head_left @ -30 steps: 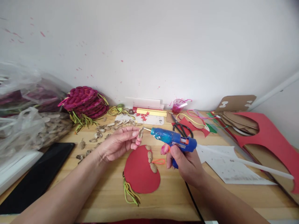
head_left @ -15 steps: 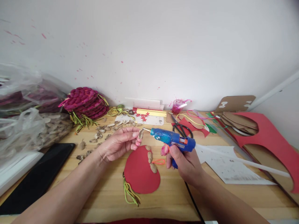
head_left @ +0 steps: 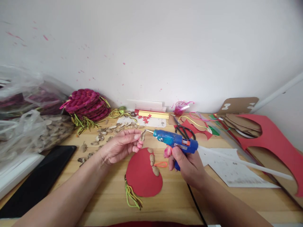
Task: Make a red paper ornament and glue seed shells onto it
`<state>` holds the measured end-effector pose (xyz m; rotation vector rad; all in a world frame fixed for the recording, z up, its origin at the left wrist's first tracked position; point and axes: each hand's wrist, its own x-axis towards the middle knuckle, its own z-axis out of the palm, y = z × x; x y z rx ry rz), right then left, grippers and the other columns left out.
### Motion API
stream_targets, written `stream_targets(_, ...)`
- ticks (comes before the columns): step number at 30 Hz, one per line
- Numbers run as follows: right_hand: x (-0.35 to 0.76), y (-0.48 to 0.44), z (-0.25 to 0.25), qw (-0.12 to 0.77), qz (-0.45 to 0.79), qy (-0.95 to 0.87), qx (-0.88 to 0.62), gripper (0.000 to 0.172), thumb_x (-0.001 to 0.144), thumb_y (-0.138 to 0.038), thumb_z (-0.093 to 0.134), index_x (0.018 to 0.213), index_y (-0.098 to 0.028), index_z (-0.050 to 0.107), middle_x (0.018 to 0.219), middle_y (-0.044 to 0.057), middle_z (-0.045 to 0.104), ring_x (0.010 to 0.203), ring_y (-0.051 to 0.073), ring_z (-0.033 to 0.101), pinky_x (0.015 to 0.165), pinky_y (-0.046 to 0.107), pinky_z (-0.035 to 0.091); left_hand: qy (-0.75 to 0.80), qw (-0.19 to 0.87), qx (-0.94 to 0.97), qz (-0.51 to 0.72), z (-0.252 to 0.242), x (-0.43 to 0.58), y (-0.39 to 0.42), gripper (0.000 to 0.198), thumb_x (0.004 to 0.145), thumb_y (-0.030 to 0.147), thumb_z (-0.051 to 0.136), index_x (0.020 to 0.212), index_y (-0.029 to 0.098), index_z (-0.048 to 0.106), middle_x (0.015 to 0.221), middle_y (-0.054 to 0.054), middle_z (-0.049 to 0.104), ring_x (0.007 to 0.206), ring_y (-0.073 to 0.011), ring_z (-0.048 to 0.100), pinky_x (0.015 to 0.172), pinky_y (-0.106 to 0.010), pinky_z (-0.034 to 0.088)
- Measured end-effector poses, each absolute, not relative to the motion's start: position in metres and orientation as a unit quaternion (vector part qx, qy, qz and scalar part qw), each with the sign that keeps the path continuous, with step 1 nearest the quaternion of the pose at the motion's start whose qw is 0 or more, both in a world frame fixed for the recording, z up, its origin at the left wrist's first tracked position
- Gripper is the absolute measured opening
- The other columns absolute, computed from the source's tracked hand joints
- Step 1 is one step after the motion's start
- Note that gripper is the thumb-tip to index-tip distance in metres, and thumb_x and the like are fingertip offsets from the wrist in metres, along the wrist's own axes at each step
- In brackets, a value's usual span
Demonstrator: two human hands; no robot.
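Between the thumb and fingers of my left hand (head_left: 121, 145) is a peanut shell (head_left: 142, 135), raised above the table. My right hand (head_left: 188, 164) is wrapped round the handle of a blue glue gun (head_left: 175, 141), whose metal nozzle points left and meets or nearly meets the shell. Below both hands lies a red heart-shaped piece (head_left: 142, 176). Several peanut shells (head_left: 151, 160) sit along its upper right edge, beside an orange loop (head_left: 161, 164). A green and brown yarn tassel (head_left: 132, 197) hangs from its lower left.
Loose peanut shells (head_left: 115, 126) are scattered at back left, near a bag of shells (head_left: 52, 132) and stacked magenta pieces (head_left: 86, 104). Black scissors (head_left: 184, 129) and a pink-stained cup (head_left: 181, 108) stand behind the gun. White paper (head_left: 234, 170) and red cutout sheets (head_left: 279, 135) lie right.
The glue gun has shifted very slightly right, and its nozzle still points at the peanut shell. Both hands keep their holds; the heart-shaped piece has not moved.
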<state>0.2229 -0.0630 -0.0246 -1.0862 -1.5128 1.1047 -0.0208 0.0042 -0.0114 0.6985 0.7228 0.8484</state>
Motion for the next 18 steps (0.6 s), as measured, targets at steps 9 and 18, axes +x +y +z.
stream_targets(9, 0.2242, -0.0632, -0.0281, 0.473, 0.459, -0.613, -0.435, 0.043, 0.102, -0.055, 0.052, 0.083, -0.018, 0.061, 0.065, 0.0, 0.06, 0.049, 0.01, 0.06, 0.045, 0.021, 0.043, 0.331, 0.793, 0.324, 0.397, -0.0108, -0.0221, 0.0051, 0.039, 0.056, 0.025, 0.1, 0.086, 0.013, 0.079, 0.065, -0.006, 0.072, 0.055, -0.0109, 0.066, 0.051, -0.016, 0.057)
stream_targets(18, 0.2234, -0.0631, -0.0272, 0.472, 0.46, -0.612, -0.438, 0.044, 0.102, -0.055, 0.052, 0.082, -0.017, 0.062, 0.062, -0.001, 0.058, 0.05, 0.01, 0.06, 0.045, 0.02, 0.042, 0.322, 0.793, 0.324, 0.402, -0.0127, -0.0233, 0.0056, 0.037, 0.059, 0.025, 0.099, 0.087, 0.012, 0.078, 0.065, -0.006, 0.072, 0.056, -0.0109, 0.067, 0.051, -0.016, 0.056)
